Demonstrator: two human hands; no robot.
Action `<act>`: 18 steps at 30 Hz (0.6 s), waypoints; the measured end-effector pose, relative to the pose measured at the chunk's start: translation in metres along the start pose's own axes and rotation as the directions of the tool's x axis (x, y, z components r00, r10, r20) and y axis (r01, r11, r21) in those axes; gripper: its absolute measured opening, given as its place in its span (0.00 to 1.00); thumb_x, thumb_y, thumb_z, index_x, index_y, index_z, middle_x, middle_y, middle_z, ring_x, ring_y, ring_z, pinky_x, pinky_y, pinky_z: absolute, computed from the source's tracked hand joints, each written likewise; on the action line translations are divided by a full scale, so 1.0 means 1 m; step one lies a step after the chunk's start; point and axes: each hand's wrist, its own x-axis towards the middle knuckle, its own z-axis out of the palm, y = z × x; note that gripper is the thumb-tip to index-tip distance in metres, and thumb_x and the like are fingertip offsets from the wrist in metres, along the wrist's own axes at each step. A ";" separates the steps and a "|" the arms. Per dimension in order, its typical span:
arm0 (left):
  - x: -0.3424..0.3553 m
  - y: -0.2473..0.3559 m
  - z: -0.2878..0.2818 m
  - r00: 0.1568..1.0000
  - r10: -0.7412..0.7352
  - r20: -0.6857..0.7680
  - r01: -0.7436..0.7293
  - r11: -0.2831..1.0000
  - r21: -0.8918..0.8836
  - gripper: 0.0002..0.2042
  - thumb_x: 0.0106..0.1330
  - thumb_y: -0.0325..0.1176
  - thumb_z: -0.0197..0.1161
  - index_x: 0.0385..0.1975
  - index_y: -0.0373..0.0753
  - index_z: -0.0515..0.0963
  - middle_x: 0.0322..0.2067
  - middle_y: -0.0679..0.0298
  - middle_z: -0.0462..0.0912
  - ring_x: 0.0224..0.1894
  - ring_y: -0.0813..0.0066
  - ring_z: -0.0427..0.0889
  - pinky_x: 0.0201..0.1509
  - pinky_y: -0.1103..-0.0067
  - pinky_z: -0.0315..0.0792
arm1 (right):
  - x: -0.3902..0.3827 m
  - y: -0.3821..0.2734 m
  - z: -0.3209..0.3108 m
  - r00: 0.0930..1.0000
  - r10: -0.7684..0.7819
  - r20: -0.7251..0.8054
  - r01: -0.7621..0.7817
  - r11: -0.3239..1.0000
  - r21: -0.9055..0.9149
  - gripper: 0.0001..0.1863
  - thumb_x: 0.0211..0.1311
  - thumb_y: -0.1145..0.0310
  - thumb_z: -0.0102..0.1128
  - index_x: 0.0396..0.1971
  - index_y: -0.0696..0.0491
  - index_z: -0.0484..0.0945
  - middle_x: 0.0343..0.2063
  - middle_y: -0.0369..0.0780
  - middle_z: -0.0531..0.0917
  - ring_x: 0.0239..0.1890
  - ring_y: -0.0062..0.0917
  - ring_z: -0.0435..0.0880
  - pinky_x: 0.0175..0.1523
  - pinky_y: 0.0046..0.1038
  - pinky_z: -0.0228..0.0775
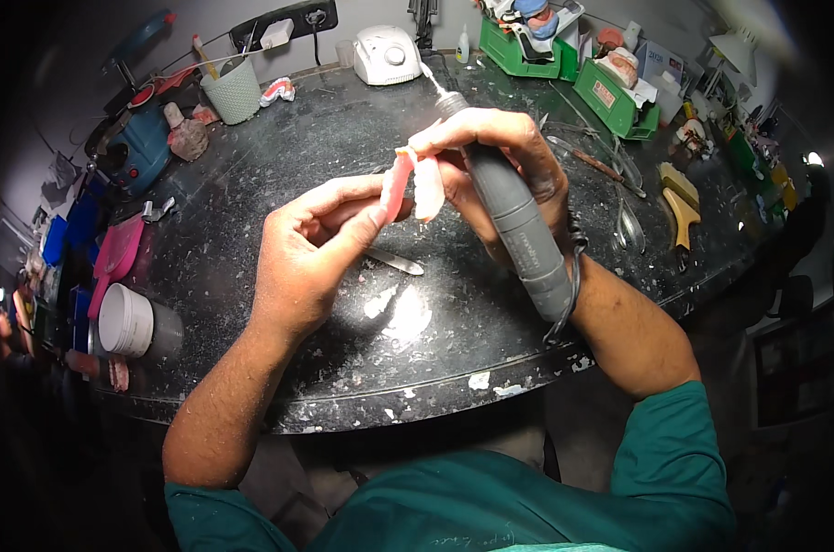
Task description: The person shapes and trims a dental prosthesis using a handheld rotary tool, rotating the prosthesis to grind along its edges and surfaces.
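Observation:
Over the middle of the dark bench, my left hand (308, 241) pinches a pink denture (397, 189) between thumb and fingers. The denture is a curved piece with a pale row of teeth on its right side. My right hand (518, 152) is wrapped round a dark grey rotary handpiece (523, 230). Its narrow tool end points up and away from me, apart from the denture, and its cord hangs by my right wrist. Fingertips of my right hand also touch the denture's upper end. Below my hands lies a flat metal tool (397, 262), partly hidden by my left hand.
A white control box with a knob (395, 57) stands at the back, near green bins (610, 103). At right lie a brush (682, 212) and a knife (584, 158). A white tub (125, 320), pink dustpan (118, 256) and pale cup of tools (233, 92) are at left.

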 end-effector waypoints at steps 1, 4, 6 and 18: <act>0.001 -0.003 -0.004 1.000 -0.001 0.001 0.001 1.000 -0.001 0.16 0.70 0.28 0.64 0.54 0.29 0.79 0.48 0.56 0.86 0.51 0.72 0.84 0.62 0.75 0.73 | 0.001 0.000 -0.002 1.000 0.001 0.000 -0.001 1.000 -0.001 0.16 0.62 0.83 0.65 0.48 0.55 0.79 0.38 0.37 0.84 0.41 0.21 0.85 0.47 0.23 0.78; 0.004 -0.007 -0.012 0.998 -0.053 0.021 0.056 0.985 -0.162 0.16 0.72 0.29 0.62 0.55 0.28 0.79 0.48 0.55 0.86 0.49 0.72 0.85 0.59 0.77 0.76 | 0.004 -0.005 -0.005 0.993 0.005 0.118 -0.003 1.000 -0.017 0.20 0.60 0.88 0.62 0.50 0.57 0.71 0.42 0.47 0.84 0.44 0.28 0.86 0.49 0.28 0.82; 0.005 -0.007 -0.011 0.995 -0.079 0.055 0.090 0.967 -0.237 0.16 0.72 0.29 0.63 0.55 0.29 0.79 0.48 0.55 0.86 0.49 0.72 0.85 0.57 0.77 0.78 | 0.004 -0.009 -0.005 0.973 0.090 0.212 -0.103 0.993 0.051 0.21 0.60 0.89 0.61 0.50 0.58 0.70 0.42 0.47 0.84 0.45 0.28 0.86 0.51 0.28 0.81; 0.008 -0.012 -0.016 0.996 -0.029 -0.078 -0.008 0.899 -0.439 0.14 0.73 0.28 0.59 0.56 0.32 0.75 0.53 0.52 0.81 0.54 0.65 0.84 0.61 0.71 0.81 | 0.002 -0.009 0.004 0.905 0.426 0.016 -0.405 0.848 0.342 0.17 0.65 0.77 0.66 0.51 0.53 0.73 0.43 0.41 0.84 0.48 0.20 0.83 0.56 0.25 0.77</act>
